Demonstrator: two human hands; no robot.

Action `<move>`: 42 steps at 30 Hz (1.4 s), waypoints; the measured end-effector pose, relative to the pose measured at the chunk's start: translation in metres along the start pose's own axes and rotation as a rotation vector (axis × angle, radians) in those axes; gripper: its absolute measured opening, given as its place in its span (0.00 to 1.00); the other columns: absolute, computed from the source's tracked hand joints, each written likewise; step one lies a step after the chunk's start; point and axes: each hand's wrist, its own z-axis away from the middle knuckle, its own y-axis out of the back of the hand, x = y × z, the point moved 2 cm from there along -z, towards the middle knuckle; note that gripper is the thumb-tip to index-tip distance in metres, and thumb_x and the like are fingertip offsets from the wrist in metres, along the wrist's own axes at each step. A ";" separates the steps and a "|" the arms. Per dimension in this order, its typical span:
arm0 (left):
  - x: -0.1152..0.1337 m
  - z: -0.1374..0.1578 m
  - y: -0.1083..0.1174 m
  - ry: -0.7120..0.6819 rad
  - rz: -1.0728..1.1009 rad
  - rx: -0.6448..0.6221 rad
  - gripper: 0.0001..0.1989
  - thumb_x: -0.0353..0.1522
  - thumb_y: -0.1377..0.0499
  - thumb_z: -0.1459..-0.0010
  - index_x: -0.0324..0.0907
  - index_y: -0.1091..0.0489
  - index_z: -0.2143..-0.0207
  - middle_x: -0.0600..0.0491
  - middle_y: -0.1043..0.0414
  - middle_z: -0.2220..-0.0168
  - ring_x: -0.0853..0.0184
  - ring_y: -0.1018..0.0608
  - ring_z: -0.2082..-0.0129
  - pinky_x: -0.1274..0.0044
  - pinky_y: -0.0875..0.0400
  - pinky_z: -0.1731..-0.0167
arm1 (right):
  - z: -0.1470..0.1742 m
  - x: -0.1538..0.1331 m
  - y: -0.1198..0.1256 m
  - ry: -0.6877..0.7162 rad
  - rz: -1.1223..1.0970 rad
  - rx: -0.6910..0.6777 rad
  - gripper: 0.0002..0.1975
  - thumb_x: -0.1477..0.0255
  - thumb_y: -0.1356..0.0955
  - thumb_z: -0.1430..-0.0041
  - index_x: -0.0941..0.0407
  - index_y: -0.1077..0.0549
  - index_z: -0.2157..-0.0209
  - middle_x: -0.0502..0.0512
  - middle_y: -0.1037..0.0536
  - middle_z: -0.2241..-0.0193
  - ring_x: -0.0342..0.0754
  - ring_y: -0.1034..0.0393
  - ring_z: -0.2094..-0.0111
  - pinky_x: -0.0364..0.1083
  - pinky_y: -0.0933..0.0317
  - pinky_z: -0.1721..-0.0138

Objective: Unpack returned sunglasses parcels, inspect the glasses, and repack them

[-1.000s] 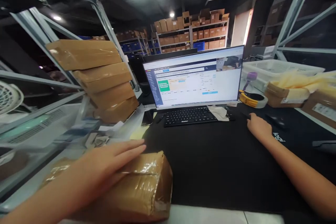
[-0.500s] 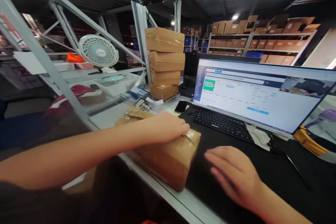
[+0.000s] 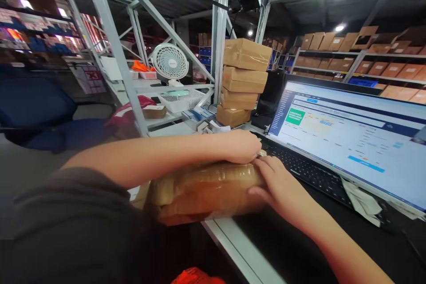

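Observation:
A brown cardboard box point(image 3: 206, 193) wrapped in shiny clear tape lies tilted over the front edge of the desk. Across its top reaches my left forearm, and my left hand point(image 3: 244, 146) is closed with curled fingers at the box's far right corner; its fingertips are partly hidden. My right hand point(image 3: 276, 182) grips the right end of the same box, thumb on the near side and fingers over the top edge. Both hands nearly meet at that corner.
Behind the box stands a stack of several cardboard boxes point(image 3: 244, 80). To the right are a keyboard point(image 3: 306, 171), a monitor point(image 3: 339, 128) and crumpled paper point(image 3: 362, 199). A metal rack post point(image 3: 118, 49), a white fan point(image 3: 170, 62) and a blue chair point(image 3: 40, 102) are at left.
My right hand has moved left from above the desk onto the box's right end. The box has turned and tilted, its taped side now facing me. The view has swung left.

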 end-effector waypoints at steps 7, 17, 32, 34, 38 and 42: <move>-0.043 -0.010 0.005 -0.050 0.416 -0.142 0.18 0.39 0.47 0.36 0.38 0.25 0.72 0.52 0.25 0.74 0.69 0.28 0.75 0.79 0.36 0.72 | 0.021 -0.016 0.009 -0.019 -0.050 0.141 0.13 0.74 0.25 0.45 0.55 0.34 0.68 0.52 0.26 0.70 0.52 0.35 0.65 0.53 0.38 0.61; -0.069 -0.013 -0.031 0.112 0.684 -0.288 0.25 0.48 0.52 0.38 0.38 0.23 0.62 0.47 0.23 0.71 0.63 0.23 0.74 0.71 0.27 0.68 | 0.055 -0.038 0.003 0.306 0.188 0.526 0.08 0.85 0.36 0.35 0.64 0.26 0.61 0.59 0.20 0.69 0.49 0.25 0.64 0.47 0.38 0.64; -0.015 0.151 0.000 0.490 0.075 -0.324 0.12 0.35 0.42 0.46 0.38 0.22 0.69 0.45 0.23 0.72 0.63 0.26 0.76 0.75 0.40 0.80 | 0.014 -0.009 0.008 0.095 0.336 0.260 0.09 0.73 0.40 0.31 0.55 0.30 0.63 0.55 0.27 0.72 0.53 0.31 0.69 0.64 0.46 0.41; -0.012 0.154 0.000 0.484 0.153 -0.309 0.12 0.33 0.45 0.45 0.37 0.22 0.70 0.46 0.23 0.74 0.66 0.29 0.80 0.76 0.41 0.81 | -0.006 -0.028 0.008 0.159 0.295 0.215 0.12 0.71 0.42 0.31 0.56 0.30 0.55 0.60 0.24 0.66 0.59 0.29 0.63 0.69 0.49 0.41; -0.012 0.149 0.002 0.491 0.309 -0.356 0.14 0.31 0.47 0.44 0.33 0.22 0.69 0.44 0.25 0.75 0.64 0.30 0.81 0.74 0.37 0.78 | -0.049 -0.083 -0.007 0.376 0.116 0.053 0.15 0.65 0.28 0.44 0.56 0.30 0.57 0.61 0.23 0.62 0.60 0.29 0.62 0.59 0.37 0.56; -0.028 0.157 -0.012 0.506 0.455 -0.415 0.11 0.28 0.47 0.47 0.33 0.24 0.71 0.47 0.29 0.80 0.63 0.28 0.79 0.73 0.32 0.75 | -0.072 -0.117 -0.027 0.443 0.036 0.004 0.24 0.68 0.20 0.65 0.55 0.32 0.67 0.55 0.25 0.69 0.56 0.30 0.67 0.53 0.39 0.66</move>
